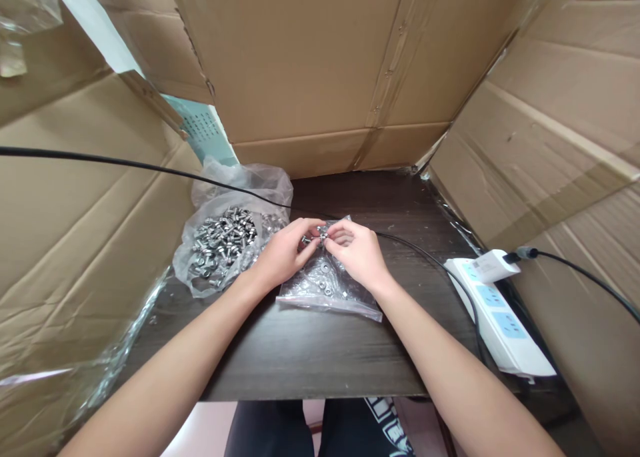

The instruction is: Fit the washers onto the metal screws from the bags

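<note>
My left hand (284, 250) and my right hand (356, 249) meet fingertip to fingertip over a dark wooden table (310, 350). Between the fingertips is a small metal screw with a washer or nut (320, 236), gripped from both sides. Under the hands lies a flat clear plastic bag (327, 287) with a few washers on it. To the left, an open plastic bag (223, 244) holds a pile of several metal screws, close to my left hand.
Cardboard boxes wall the table at the back (320, 64), left (75, 244) and right (560, 130). A white power strip (500, 317) with a plugged-in adapter lies at the right edge. A black cable (150, 167) crosses above the table.
</note>
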{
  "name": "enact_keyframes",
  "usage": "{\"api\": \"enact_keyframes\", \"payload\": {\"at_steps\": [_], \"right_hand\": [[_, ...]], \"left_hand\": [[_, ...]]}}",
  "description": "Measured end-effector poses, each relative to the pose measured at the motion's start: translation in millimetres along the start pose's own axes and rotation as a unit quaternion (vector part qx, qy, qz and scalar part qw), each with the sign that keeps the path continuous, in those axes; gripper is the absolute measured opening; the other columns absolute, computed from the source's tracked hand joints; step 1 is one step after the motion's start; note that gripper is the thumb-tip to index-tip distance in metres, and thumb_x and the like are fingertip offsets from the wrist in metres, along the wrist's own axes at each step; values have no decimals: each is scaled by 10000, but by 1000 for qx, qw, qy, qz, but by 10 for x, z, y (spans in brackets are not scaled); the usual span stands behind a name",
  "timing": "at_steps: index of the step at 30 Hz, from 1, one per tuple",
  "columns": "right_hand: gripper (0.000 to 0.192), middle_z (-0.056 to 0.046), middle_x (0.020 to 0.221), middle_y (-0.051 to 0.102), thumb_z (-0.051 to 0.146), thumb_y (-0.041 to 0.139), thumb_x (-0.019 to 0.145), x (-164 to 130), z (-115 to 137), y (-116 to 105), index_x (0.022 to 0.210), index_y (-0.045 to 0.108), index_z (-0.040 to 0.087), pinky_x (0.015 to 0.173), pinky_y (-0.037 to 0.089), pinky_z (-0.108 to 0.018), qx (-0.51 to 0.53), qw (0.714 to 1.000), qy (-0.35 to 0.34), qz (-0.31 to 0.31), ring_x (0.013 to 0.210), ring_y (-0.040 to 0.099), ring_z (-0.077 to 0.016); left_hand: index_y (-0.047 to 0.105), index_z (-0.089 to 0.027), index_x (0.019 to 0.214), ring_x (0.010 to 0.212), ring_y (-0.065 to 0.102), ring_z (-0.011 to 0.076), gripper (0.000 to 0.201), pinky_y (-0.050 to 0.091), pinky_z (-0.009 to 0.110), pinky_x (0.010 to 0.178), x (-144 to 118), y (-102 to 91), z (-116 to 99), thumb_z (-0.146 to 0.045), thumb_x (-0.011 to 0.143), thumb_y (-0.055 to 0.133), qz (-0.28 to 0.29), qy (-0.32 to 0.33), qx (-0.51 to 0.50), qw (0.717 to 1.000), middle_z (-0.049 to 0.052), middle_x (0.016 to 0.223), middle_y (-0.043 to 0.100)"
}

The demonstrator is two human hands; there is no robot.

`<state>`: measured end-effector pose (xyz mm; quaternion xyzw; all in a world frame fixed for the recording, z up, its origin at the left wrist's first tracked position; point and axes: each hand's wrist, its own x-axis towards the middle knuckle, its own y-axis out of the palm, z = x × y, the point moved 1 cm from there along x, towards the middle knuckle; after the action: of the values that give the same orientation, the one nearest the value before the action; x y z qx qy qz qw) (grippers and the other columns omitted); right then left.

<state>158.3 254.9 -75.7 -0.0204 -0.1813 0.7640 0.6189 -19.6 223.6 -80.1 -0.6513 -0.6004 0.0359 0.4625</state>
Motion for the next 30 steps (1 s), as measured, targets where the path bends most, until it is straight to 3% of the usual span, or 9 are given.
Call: {"api": "enact_keyframes", "payload": {"at_steps": [8,15,22,26,30], "right_hand": [[160,-47,762,738,320,718,735,-4,34,-6,818,667,192,695,593,-320,61,997,30,29,722,725,-191],[323,-53,716,730,472,807,721,14,-4,-23,779,658,191,648,573,-322,99,993,44,46,706,710,-201],[285,-53,842,758,362,827,691,21,-39,0,841,651,195,722,596,-335,137,989,37,43,778,728,-198],[248,-63,936,781,298,764,750,5,-33,14,962,688,196,848,609,-363,98,994,7,38,882,753,-204],[171,-61,950,790,246,682,810,-26,9,2,964,736,197,833,606,-355,11,999,-41,23,870,753,-204]], "left_hand": [[608,-198,1263,953,693,182,274,586,294,797,1,-16,-7,-220,992,579,-8,-11,4,1000,61,1062,704],[605,-192,1261,970,688,176,263,583,290,815,-4,-15,-21,-206,1003,562,-21,1,10,1000,70,1083,697],[612,-188,1241,997,685,182,237,575,318,873,0,-22,-24,-195,1012,548,-35,6,24,999,72,1098,703],[610,-182,1236,962,693,169,243,581,298,845,8,-20,-21,-181,996,575,-35,7,14,999,64,1064,709],[600,-183,1253,937,708,157,289,591,274,815,10,-17,-12,-155,966,610,-27,-1,-2,1000,55,1056,721]]}}
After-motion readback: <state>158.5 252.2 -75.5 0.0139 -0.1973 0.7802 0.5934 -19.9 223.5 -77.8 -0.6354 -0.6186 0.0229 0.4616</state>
